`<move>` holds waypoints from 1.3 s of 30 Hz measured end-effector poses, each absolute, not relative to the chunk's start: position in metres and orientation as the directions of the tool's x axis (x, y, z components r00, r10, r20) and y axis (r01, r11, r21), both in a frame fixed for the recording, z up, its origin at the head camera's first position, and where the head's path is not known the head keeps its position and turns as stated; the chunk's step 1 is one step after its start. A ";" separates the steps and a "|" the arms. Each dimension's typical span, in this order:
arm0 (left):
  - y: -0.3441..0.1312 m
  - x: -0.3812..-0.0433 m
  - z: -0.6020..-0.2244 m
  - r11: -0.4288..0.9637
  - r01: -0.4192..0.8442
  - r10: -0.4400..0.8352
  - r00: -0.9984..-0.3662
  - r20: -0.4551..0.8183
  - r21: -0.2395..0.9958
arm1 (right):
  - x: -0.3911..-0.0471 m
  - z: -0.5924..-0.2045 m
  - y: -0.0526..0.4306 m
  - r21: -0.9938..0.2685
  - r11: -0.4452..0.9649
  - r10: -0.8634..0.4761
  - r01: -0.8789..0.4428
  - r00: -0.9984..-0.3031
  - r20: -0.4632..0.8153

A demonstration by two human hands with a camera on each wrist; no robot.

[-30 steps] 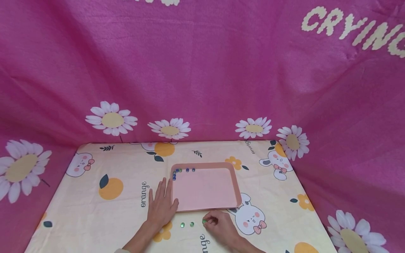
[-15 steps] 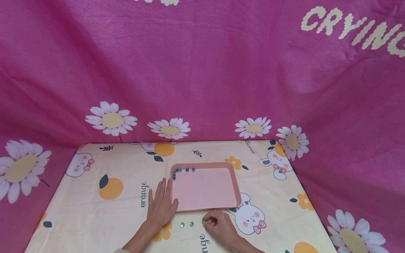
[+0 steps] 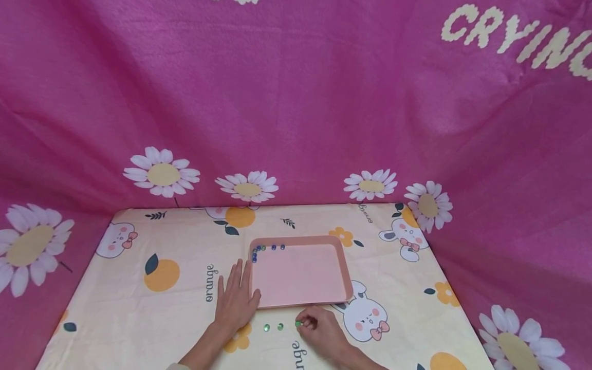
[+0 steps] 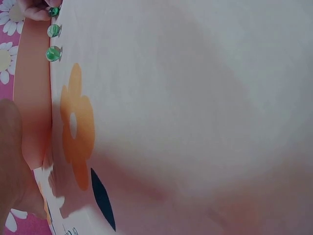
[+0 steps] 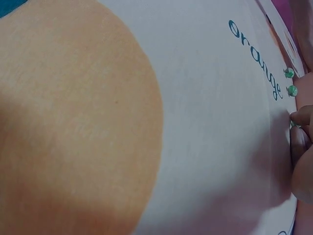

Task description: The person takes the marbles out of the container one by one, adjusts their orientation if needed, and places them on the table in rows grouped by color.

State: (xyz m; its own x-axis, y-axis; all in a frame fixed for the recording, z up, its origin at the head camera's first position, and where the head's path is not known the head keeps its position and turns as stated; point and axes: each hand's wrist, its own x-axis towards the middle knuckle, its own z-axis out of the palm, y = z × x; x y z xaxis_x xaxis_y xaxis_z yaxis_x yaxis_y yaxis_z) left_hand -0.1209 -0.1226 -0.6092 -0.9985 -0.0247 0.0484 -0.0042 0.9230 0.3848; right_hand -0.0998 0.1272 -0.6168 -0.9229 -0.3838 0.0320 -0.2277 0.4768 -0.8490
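My right hand point(image 3: 320, 331) pinches a green marble point(image 3: 298, 324) between thumb and fingertips, low at the cloth just in front of the pink tray point(image 3: 344, 267). Two more green marbles, one at the left point(image 3: 266, 327) and one beside it point(image 3: 280, 326), lie on the cloth in a row with the pinched one. Flat beside the tray's left side rests my left hand point(image 3: 236, 303), fingers straight and thumb at the tray's near left corner. Inside the tray, several blue and green marbles point(image 3: 274, 247) sit along the far wall and in the far left corner.
A cream cloth point(image 3: 120, 318) printed with oranges, flowers and rabbits covers the table. Magenta curtains point(image 3: 296, 103) with daisies enclose it at the back and on both sides.
Both hands and the marbles stay in place; only the head view shifts very slightly.
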 end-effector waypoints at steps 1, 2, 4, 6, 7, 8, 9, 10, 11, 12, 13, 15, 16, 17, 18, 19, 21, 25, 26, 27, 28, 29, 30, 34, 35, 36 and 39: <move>-0.123 -0.121 -0.609 0.922 -0.003 -0.025 -0.998 0.050 0.387 | -0.100 -0.617 0.127 -0.848 0.479 -0.385 -0.227 -0.923 0.030; -0.123 -0.121 -0.609 0.921 -0.003 -0.025 -0.998 0.050 0.390 | -0.100 -0.617 0.127 -0.849 0.479 -0.385 -0.224 -0.923 0.026; -0.123 -0.121 -0.609 0.919 -0.003 -0.025 -0.998 0.052 0.395 | -0.100 -0.617 0.127 -0.850 0.479 -0.386 -0.219 -0.922 0.021; -0.123 -0.121 -0.610 0.920 -0.004 -0.026 -0.998 0.050 0.393 | -0.100 -0.617 0.127 -0.853 0.474 -0.389 -0.218 -0.921 0.019; -0.123 -0.121 -0.610 0.920 -0.005 -0.026 -0.999 0.048 0.392 | -0.101 -0.617 0.127 -0.853 0.474 -0.391 -0.218 -0.920 0.018; -0.123 -0.121 -0.610 0.921 -0.005 -0.025 -0.999 0.047 0.390 | -0.101 -0.617 0.127 -0.853 0.474 -0.392 -0.219 -0.920 0.018; -0.123 -0.121 -0.610 0.921 -0.005 -0.025 -0.999 0.046 0.389 | -0.101 -0.617 0.127 -0.853 0.473 -0.394 -0.220 -0.919 0.019; -0.123 -0.122 -0.610 0.922 -0.006 -0.025 -0.999 0.044 0.387 | -0.101 -0.616 0.127 -0.852 0.474 -0.395 -0.221 -0.919 0.019; -0.123 -0.122 -0.610 0.922 -0.008 -0.025 -0.999 0.041 0.386 | -0.101 -0.616 0.127 -0.851 0.475 -0.395 -0.222 -0.918 0.019; -0.123 -0.122 -0.610 0.922 -0.008 -0.025 -0.999 0.039 0.386 | -0.100 -0.616 0.127 -0.851 0.476 -0.395 -0.223 -0.918 0.020; -0.123 -0.122 -0.609 0.922 -0.008 -0.025 -0.999 0.038 0.388 | -0.100 -0.615 0.127 -0.849 0.480 -0.393 -0.221 -0.919 0.017; -0.123 -0.122 -0.609 0.921 -0.010 -0.025 -0.999 0.034 0.389 | -0.100 -0.615 0.127 -0.846 0.486 -0.390 -0.218 -0.921 0.013; -0.122 -0.122 -0.609 0.922 -0.011 -0.025 -0.999 0.032 0.388 | -0.100 -0.615 0.127 -0.844 0.489 -0.389 -0.220 -0.921 0.015; -0.122 -0.122 -0.609 0.922 -0.011 -0.025 -0.999 0.031 0.387 | -0.100 -0.615 0.127 -0.843 0.490 -0.388 -0.223 -0.921 0.018; -0.122 -0.122 -0.609 0.922 -0.011 -0.025 -0.999 0.032 0.387 | -0.100 -0.615 0.127 -0.841 0.491 -0.388 -0.226 -0.921 0.020; -0.123 -0.122 -0.609 0.922 -0.011 -0.025 -0.999 0.033 0.386 | -0.100 -0.615 0.127 -0.840 0.492 -0.389 -0.227 -0.921 0.021; -0.123 -0.122 -0.608 0.922 -0.010 -0.025 -0.999 0.034 0.386 | -0.101 -0.616 0.127 -0.840 0.489 -0.393 -0.235 -0.919 0.029; -0.123 -0.122 -0.609 0.921 -0.012 -0.025 -0.999 0.027 0.389 | -0.100 -0.616 0.128 -0.837 0.492 -0.398 -0.241 -0.917 0.030; -0.123 -0.122 -0.609 0.921 -0.014 -0.025 -0.999 0.024 0.390 | -0.099 -0.615 0.128 -0.837 0.493 -0.395 -0.238 -0.918 0.028; -0.123 -0.122 -0.609 0.920 -0.015 -0.025 -0.999 0.022 0.391 | -0.099 -0.614 0.127 -0.835 0.496 -0.389 -0.237 -0.921 0.030; -0.123 -0.122 -0.609 0.920 -0.015 -0.026 -0.999 0.022 0.392 | -0.098 -0.613 0.127 -0.835 0.497 -0.382 -0.235 -0.924 0.033; -0.122 -0.121 -0.609 0.921 -0.015 -0.026 -0.999 0.022 0.390 | -0.098 -0.613 0.127 -0.836 0.496 -0.375 -0.236 -0.926 0.040; -0.122 -0.121 -0.610 0.920 -0.015 -0.026 -0.999 0.024 0.391 | -0.097 -0.611 0.126 -0.835 0.495 -0.369 -0.239 -0.928 0.047; -0.122 -0.121 -0.610 0.922 -0.010 -0.025 -0.999 0.034 0.387 | -0.098 -0.604 0.123 -0.832 0.471 -0.381 -0.293 -0.918 0.107; -0.122 -0.121 -0.610 0.922 -0.009 -0.026 -0.999 0.037 0.386 | -0.098 -0.601 0.121 -0.833 0.463 -0.392 -0.303 -0.913 0.113; -0.122 -0.121 -0.610 0.922 -0.008 -0.026 -0.999 0.040 0.386 | -0.100 -0.598 0.120 -0.833 0.455 -0.403 -0.314 -0.907 0.121; -0.122 -0.122 -0.610 0.925 -0.011 -0.028 -0.999 0.037 0.380 | -0.105 -0.587 0.116 -0.849 0.436 -0.419 -0.297 -0.902 0.101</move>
